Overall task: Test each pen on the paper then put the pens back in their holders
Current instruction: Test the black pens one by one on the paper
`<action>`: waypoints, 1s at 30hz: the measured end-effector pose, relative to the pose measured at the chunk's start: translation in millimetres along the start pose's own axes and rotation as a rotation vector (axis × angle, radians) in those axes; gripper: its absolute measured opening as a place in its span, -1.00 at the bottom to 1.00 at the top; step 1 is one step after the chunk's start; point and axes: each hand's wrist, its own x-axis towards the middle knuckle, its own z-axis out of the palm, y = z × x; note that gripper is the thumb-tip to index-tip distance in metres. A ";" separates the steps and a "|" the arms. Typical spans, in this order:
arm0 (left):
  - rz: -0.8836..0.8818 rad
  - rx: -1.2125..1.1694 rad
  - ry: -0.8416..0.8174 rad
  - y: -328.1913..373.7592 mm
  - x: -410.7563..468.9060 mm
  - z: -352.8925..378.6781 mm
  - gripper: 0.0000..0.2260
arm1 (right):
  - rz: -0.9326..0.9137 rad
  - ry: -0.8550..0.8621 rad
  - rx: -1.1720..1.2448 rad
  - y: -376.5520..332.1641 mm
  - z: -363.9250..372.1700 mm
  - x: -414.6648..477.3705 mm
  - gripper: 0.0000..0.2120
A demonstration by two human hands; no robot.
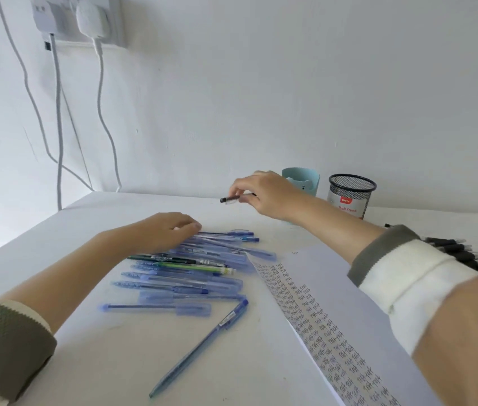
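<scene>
My right hand (264, 191) pinches a black pen (230, 199) above the table, just left of a light blue holder (305, 178). To the right of that stands a black mesh holder (352, 197). My left hand (167, 230) rests with relaxed fingers on the far end of a pile of several blue pens (182, 276). One blue pen (202, 344) lies apart, slanting toward me. A sheet of paper (334, 326) covered with rows of the written word "test" lies at the right. Several black pens (466, 256) lie behind my right sleeve.
The white table (120, 341) meets a white wall at the back. White cables (59, 118) hang from plugs in a wall socket (79, 19) at the upper left and drop behind the table's far left corner.
</scene>
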 end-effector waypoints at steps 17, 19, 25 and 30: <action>0.141 0.032 0.106 -12.1 -12.0 17.5 -0.66 | -0.149 -0.281 -0.148 -28.3 86.2 103.6 -0.61; 0.145 0.042 0.108 -12.1 -12.7 17.7 -0.65 | -0.105 -0.294 -0.090 -25.6 81.3 99.8 -0.51; 0.317 0.103 0.283 10.9 -28.3 2.4 -0.59 | 0.030 -0.188 0.055 -11.3 43.6 55.3 -0.52; 0.238 0.067 -0.235 83.9 -68.4 -4.7 -0.59 | 0.116 -0.109 0.135 7.7 9.9 -8.3 -0.62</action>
